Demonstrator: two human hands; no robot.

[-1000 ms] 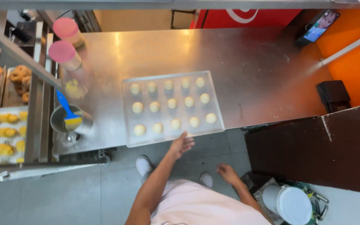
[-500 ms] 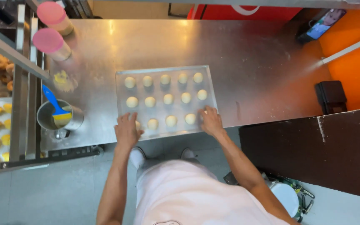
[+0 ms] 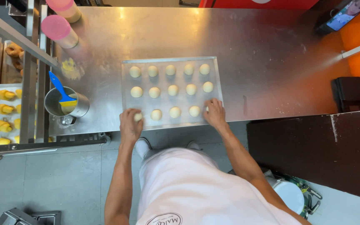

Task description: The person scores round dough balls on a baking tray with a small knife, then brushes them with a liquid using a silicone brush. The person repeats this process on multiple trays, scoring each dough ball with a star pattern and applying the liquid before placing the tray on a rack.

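Broadly, a steel counter [image 3: 271,54] carries a baking tray [image 3: 171,60] of pale dough balls [image 3: 172,89]. Left hand [image 3: 129,125] grips the tray's near left corner, right hand [image 3: 214,112] its near right corner, both closed on the rim.
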